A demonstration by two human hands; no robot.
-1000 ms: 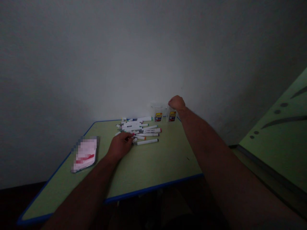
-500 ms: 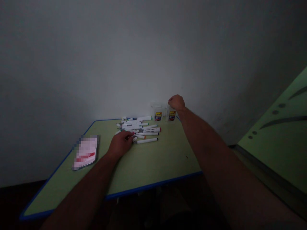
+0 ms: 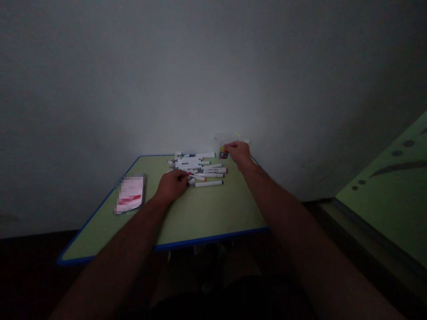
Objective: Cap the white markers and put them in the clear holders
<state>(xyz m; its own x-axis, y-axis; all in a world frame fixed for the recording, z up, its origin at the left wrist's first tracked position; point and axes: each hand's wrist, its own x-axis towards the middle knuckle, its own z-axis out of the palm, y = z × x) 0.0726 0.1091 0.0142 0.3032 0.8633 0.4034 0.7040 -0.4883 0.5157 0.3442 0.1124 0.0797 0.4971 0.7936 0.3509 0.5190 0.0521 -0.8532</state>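
Note:
My left hand [image 3: 171,184] rests at the near left side of a loose heap of white markers [image 3: 188,165]. Its thumb and fingers are closed on a marker with a pink end [image 3: 190,174], mostly covered by the hand. At the back right, my right hand [image 3: 238,152] is in front of two clear plastic containers, its fingers stretched to the left and no marker showing in them. The left container [image 3: 223,153] bears a yellow, red and dark label; most of the right one is hidden behind the hand. A black-ended marker [image 3: 209,184] lies nearest me.
The light green table [image 3: 207,211] has a blue edge and stands against a grey wall [image 3: 200,80]. A flat pack, pink and partly blurred [image 3: 130,194], lies on its left side. To the right is a green panel [image 3: 393,173] with dark marks.
My right hand has moved left and down from above the right container to in front of the pair. My left hand stays by the markers. The view has shifted slightly.

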